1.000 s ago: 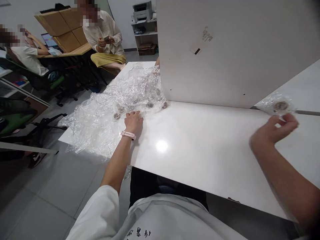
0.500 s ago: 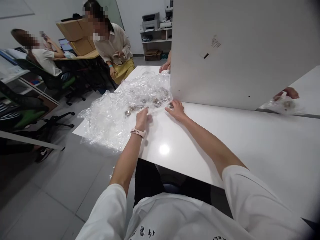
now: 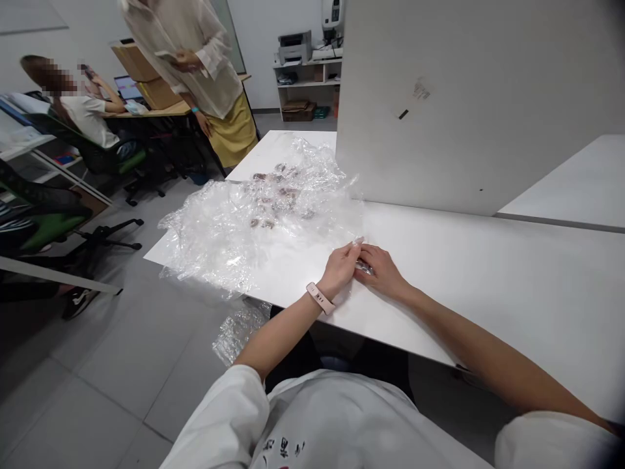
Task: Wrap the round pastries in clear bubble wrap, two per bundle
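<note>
On the white table (image 3: 430, 280), my left hand (image 3: 338, 268) and my right hand (image 3: 388, 272) meet close to the front edge. Between them is a small clear plastic bag (image 3: 364, 266) with something dark in it, mostly hidden by my fingers. Both hands are closed on the bag, the left thumb and fingers near its top. To the left spreads a heap of crinkled clear plastic bags (image 3: 205, 221), several with small brownish pieces inside that are too small to name.
A tall grey panel (image 3: 415, 117) stands upright on the table behind my hands. More clear plastic (image 3: 239, 332) hangs below the table's left edge. A person (image 3: 209, 85) stands past the table; another person (image 3: 83, 117) sits farther left.
Both my hands have moved right and towards me, away from the heap, and now hold a small bag together. The standing person has straightened up. The hands beside the panel are out of view.
</note>
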`<state>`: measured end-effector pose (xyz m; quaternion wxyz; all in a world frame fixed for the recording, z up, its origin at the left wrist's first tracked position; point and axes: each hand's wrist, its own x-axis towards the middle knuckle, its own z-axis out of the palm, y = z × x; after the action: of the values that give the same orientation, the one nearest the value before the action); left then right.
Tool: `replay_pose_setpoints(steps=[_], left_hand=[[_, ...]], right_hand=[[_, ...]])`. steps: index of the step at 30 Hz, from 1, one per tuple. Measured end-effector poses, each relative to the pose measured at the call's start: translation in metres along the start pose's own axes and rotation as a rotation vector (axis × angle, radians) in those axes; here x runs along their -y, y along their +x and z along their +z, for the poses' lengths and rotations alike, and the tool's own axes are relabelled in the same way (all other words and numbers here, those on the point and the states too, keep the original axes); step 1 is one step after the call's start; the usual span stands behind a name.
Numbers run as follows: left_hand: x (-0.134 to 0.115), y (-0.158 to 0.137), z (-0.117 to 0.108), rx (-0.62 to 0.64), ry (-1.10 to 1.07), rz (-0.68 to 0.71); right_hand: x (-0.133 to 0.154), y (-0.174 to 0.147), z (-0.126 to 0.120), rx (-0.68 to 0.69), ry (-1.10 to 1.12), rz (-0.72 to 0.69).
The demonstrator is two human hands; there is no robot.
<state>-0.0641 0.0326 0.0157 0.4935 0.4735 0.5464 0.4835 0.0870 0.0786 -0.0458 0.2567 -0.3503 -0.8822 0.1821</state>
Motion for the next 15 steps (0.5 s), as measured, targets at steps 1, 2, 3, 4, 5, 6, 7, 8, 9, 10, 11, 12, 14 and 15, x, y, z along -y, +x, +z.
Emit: replay_pose_setpoints(steps=[1,2,3,4,5,6,7,8,9,10,11,12,14,15], left_hand=[[-0.007,0.001,0.002,0.049,0.073,0.031],[-0.015,0.005,0.001,0.077,0.148,0.047],[-0.024,0.012,-0.002,0.082,0.221,0.04],[-0.035,0.021,-0.007,0.067,0.295,0.024],[-0.046,0.032,-0.015,0.039,0.37,0.01],[-0.06,0.044,-0.023,-0.005,0.451,0.006],[-0.074,0.056,-0.033,-0.069,0.546,0.03],[-0.089,0.067,-0.044,-0.148,0.645,0.081],[-0.105,0.076,-0.055,-0.242,0.738,0.152],[-0.121,0.084,-0.065,-0.327,0.809,0.221],[-0.137,0.089,-0.075,-0.387,0.851,0.269],[-0.151,0.091,-0.083,-0.417,0.866,0.299],[-0.174,0.091,-0.095,-0.389,0.834,0.308],[-0.181,0.088,-0.099,-0.356,0.807,0.302]], right_hand=[[-0.002,-0.012,-0.006,-0.016,-0.011,0.019],[-0.003,-0.021,-0.011,-0.028,-0.024,0.033],[-0.004,-0.029,-0.016,-0.042,-0.037,0.05],[-0.003,-0.034,-0.019,-0.052,-0.047,0.068],[-0.001,-0.038,-0.022,-0.059,-0.055,0.089],[0.002,-0.041,-0.024,-0.068,-0.068,0.11],[0.006,-0.043,-0.025,-0.08,-0.087,0.124],[0.012,-0.043,-0.025,-0.091,-0.113,0.118],[0.018,-0.043,-0.024,-0.098,-0.14,0.082],[0.025,-0.043,-0.022,-0.093,-0.165,0.015],[0.032,-0.042,-0.02,-0.073,-0.185,-0.074],[0.038,-0.041,-0.016,-0.037,-0.202,-0.17],[0.048,-0.038,-0.008,0.035,-0.228,-0.307],[0.05,-0.036,-0.004,0.059,-0.244,-0.333]])
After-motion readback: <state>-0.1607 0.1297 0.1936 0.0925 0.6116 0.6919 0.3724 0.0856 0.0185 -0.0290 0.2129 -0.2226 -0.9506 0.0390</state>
